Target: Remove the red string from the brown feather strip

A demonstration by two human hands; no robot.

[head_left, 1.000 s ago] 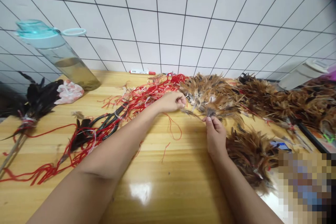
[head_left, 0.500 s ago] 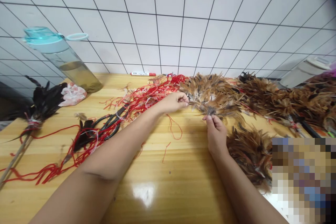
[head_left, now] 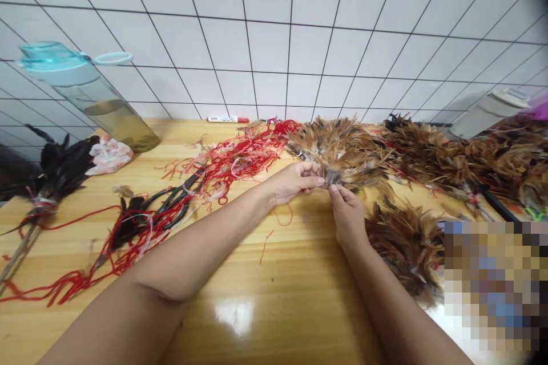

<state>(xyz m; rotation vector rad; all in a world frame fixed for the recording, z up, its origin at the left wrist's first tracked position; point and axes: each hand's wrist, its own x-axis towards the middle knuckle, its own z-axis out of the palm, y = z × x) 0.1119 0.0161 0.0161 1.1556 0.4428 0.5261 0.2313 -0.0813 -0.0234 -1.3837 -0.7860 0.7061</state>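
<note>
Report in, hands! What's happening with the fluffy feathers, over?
Right hand pinching grey feather tuft. Left hand close by, grip unclear. Brown feather pile just behind; scissors apart, off left.

- Grey tuft: base hidden by right hand.
- Stick, left: near end cut off.
- Marker, far: lettering illegible.
- Pixelated patch, near right: contents unidentifiable.

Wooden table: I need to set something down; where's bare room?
Widest is the near middle of the table, between left forearm and right forearm, nearer than the short red thread. A smaller patch lies between the bottle and the red string pile. Crowded: right, with brown feathers; left, with scissors among red strings.
</note>
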